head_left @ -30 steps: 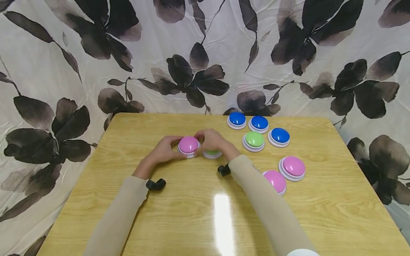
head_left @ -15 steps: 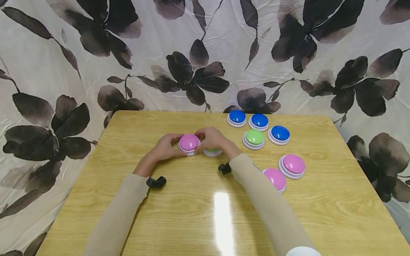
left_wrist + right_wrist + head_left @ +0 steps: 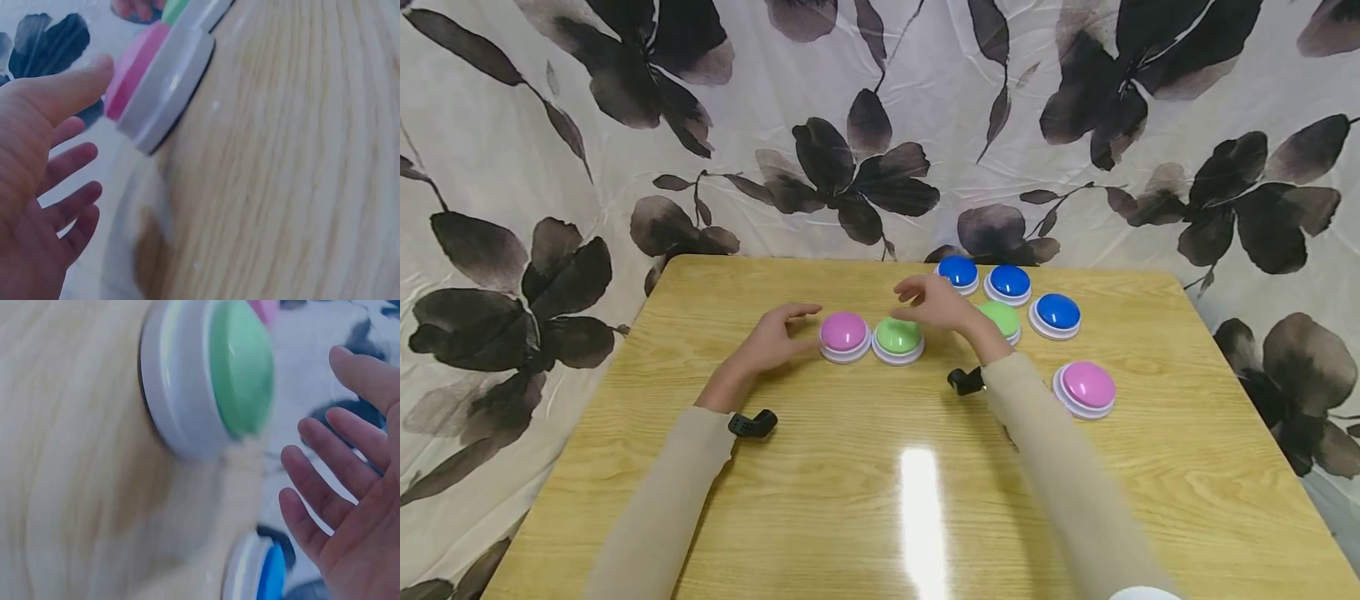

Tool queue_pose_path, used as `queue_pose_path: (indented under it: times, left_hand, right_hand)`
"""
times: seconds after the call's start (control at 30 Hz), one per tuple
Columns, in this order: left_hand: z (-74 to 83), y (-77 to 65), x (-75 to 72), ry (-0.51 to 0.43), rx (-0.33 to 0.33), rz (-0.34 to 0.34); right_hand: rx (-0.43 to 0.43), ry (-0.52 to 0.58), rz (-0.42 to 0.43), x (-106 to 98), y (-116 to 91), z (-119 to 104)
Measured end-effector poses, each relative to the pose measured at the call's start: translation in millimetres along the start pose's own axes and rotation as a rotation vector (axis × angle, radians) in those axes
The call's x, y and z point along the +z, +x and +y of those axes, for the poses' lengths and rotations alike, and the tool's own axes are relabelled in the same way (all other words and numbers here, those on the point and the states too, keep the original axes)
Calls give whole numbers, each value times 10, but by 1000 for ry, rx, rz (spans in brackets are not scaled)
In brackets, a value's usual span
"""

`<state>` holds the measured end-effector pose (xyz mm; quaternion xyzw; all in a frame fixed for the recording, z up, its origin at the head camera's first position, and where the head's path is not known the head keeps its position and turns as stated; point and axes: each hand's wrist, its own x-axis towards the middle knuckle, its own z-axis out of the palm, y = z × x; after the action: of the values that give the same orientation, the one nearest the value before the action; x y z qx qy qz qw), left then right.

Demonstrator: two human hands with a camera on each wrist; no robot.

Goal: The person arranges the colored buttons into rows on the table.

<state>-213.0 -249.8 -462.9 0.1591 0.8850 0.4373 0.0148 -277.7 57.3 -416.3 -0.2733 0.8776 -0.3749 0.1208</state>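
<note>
A pink dome push button (image 3: pixel 844 332) on a white base stands side by side with a green push button (image 3: pixel 898 337) near the middle of the table. Just left of the pink one is my left hand (image 3: pixel 772 339), fingers spread and relaxed, holding nothing; the left wrist view shows the thumb near the pink dome (image 3: pixel 134 72). My right hand (image 3: pixel 937 304) hovers above and to the right of the green button, its fingers loosely bent. In the right wrist view a gap separates those fingers from the green dome (image 3: pixel 244 369).
Blue buttons (image 3: pixel 1057 312) sit at the back right around a second green button (image 3: pixel 1002 318), partly hidden by the right wrist. Another pink button (image 3: pixel 1088 385) is farther right. The wooden table (image 3: pixel 820 500) ends at a floral cloth (image 3: pixel 737 125) behind.
Both hands have come off the pink and green buttons: the left moved slightly left, the right moved up and right. The right sleeve now covers a pink button seen earlier beside it.
</note>
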Motion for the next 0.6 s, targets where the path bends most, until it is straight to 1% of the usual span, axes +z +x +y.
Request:
queue_pose_path:
  times: [0.13,0.27,0.37,0.47,0.6]
  left_hand:
    - [112,14,21,6,31,18]
    - [245,59,95,2,67,19]
    - [368,119,184,-18,93,6]
    - [477,182,295,-39,103,-19]
    - [600,258,458,-36,118,-47]
  right_hand:
    - [13,-13,67,-251,-194,81]
    - [52,-25,120,-470,-401,163]
    - [72,-35,158,-605,-548,262]
    - [95,-34,186,-705,-688,379]
    - [138,-16,197,-786,-835,544]
